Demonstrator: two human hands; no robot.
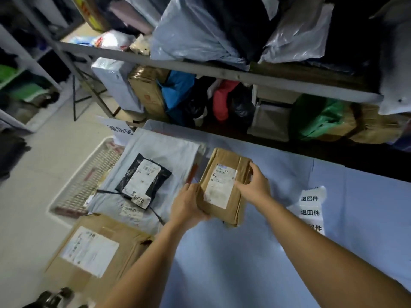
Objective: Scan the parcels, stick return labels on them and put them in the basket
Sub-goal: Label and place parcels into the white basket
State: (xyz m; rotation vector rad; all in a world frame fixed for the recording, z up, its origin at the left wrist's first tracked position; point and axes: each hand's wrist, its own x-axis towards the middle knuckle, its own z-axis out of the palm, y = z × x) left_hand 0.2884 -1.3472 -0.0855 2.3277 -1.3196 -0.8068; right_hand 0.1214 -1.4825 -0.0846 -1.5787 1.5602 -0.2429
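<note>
**Forearms out, brown carton [224, 185] held between both hands over the bench [222, 263]**

Forearms come in from the bottom edge and meet at the small carton. My left hand [189, 205] grips its near-left corner from the side and beneath. My right hand [253, 185] clamps the right edge, thumb on top beside the shipping label [220, 185]. So both hands are closed on the same parcel, with nothing else in either. The carton sits over the blue-covered bench, label up. I cannot tell whether its near edge rests on the cloth or hangs just above it.

I judge this as the handling step between scanning and labelling. The address label faces me and no return sticker shows on the carton. I cannot pick out a scanner anywhere.

The strip of return labels [311, 205] lies on the bench just right of my right forearm. The next move calls for setting the carton flat and freeing the right hand to peel one off. It should go on bare cardboard, clear of the barcode.

The white slatted basket [73, 192] stands to the left, past a black mailer [143, 181] lying on a grey mailer [164, 152]. A larger cardboard box [93, 250] sits nearer me. The carry to the basket has to pass over that pile without dragging it.
</note>
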